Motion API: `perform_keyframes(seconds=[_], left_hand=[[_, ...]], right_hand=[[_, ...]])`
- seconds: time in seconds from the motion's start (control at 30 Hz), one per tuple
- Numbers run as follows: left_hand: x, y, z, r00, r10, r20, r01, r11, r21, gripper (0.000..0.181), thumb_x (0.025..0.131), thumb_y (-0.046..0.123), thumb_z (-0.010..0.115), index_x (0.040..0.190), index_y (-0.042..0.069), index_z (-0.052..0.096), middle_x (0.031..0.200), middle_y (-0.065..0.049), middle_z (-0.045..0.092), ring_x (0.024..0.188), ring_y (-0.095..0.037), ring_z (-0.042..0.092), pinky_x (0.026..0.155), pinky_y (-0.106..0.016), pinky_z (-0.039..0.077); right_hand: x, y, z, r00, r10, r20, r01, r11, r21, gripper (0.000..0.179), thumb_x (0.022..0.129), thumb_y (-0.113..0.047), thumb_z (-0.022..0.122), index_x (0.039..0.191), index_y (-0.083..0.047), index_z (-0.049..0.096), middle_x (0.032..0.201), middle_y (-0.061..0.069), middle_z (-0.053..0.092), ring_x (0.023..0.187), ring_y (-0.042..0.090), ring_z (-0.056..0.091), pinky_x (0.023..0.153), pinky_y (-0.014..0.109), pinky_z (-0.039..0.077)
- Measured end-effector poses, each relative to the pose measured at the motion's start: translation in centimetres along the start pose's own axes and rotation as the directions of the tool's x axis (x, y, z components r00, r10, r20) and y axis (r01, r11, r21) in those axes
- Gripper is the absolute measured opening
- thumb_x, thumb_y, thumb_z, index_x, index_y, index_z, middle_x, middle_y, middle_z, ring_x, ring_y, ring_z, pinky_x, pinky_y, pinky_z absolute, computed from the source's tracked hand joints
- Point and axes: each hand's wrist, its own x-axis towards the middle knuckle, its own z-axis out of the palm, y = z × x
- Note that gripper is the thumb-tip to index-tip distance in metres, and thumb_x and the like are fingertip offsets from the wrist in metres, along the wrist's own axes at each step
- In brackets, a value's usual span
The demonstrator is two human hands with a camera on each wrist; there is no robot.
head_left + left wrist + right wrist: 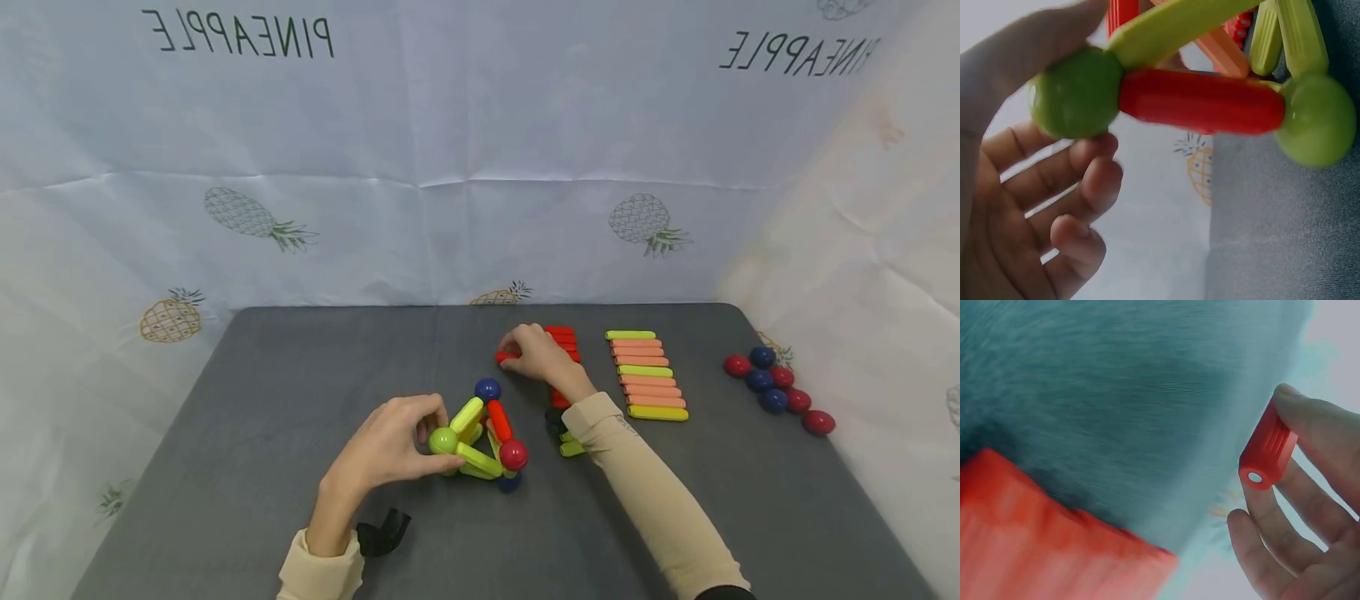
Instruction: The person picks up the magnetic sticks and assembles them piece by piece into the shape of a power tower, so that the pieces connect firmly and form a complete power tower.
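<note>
A frame of magnetic rods and balls (477,458) stands on the dark table, built of yellow-green, red and orange rods. My left hand (397,442) holds it by a green ball (1075,92), thumb on one side and fingers on the other. From that ball a red rod (1202,101) runs to a second green ball (1316,120). Farther back, my right hand (538,354) pinches a single red magnetic rod (1267,449) between thumb and fingers, its round metal end showing. Beside that hand lies a row of red rods (562,333), partly hidden by the wrist.
Right of the right forearm is a row of orange and yellow rods (647,371). Red and blue balls (777,401) cluster at the table's right edge. Yellow-green rods (572,448) peek out beside the right sleeve. A black strap (384,533) is near the left wrist.
</note>
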Motion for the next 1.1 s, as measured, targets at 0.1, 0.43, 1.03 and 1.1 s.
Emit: perform_keyframes(seconds=[0.1, 0.43, 1.03, 1.1], left_hand=[[0.0, 0.0, 0.1, 0.999, 0.020, 0.028, -0.020, 1.000, -0.018, 0.038, 0.073, 0.039, 0.092, 0.085, 0.023, 0.060, 0.073, 0.014, 0.057, 0.065, -0.001, 0.051, 0.059, -0.018, 0.045], [0.5, 0.0, 1.0, 0.998, 0.054, -0.022, -0.055, 0.998, -0.025, 0.040, 0.074, 0.035, 0.092, 0.081, 0.021, 0.056, 0.066, 0.010, 0.056, 0.057, 0.004, 0.046, 0.053, -0.017, 0.044], [1.0, 0.0, 2.0, 0.996, 0.071, -0.049, -0.074, 0.995, -0.070, 0.039, 0.079, 0.027, 0.089, 0.079, 0.017, 0.052, 0.063, 0.005, 0.056, 0.053, -0.002, 0.048, 0.051, -0.016, 0.043], [1.0, 0.0, 2.0, 0.997, 0.068, -0.047, -0.071, 0.995, -0.068, 0.039, 0.079, 0.027, 0.089, 0.079, 0.017, 0.052, 0.063, 0.006, 0.055, 0.053, -0.002, 0.048, 0.050, -0.016, 0.043]], right_hand=[[-1.3, -1.0, -1.3, 0.997, -0.066, -0.051, 0.070, 0.995, 0.074, 0.022, 0.091, -0.011, 0.077, 0.111, -0.003, 0.077, 0.107, 0.014, 0.077, 0.093, 0.026, 0.070, 0.086, 0.041, 0.059], [-8.1, -6.1, -4.8, 0.924, -0.318, -0.212, 0.359, 0.912, 0.197, 0.025, 0.087, -0.014, 0.082, 0.112, -0.011, 0.077, 0.100, -0.001, 0.077, 0.089, 0.010, 0.069, 0.084, 0.032, 0.059], [-11.6, -7.5, -1.8, 0.917, -0.398, -0.036, 0.399, 0.907, 0.134, 0.022, 0.086, -0.015, 0.083, 0.108, -0.014, 0.080, 0.094, -0.005, 0.076, 0.068, -0.005, 0.051, 0.060, 0.017, 0.048], [-11.5, -7.5, -1.6, 0.916, -0.400, -0.033, 0.401, 0.908, 0.123, 0.021, 0.087, -0.015, 0.082, 0.108, -0.014, 0.080, 0.090, -0.005, 0.075, 0.065, -0.006, 0.047, 0.058, 0.014, 0.044]])
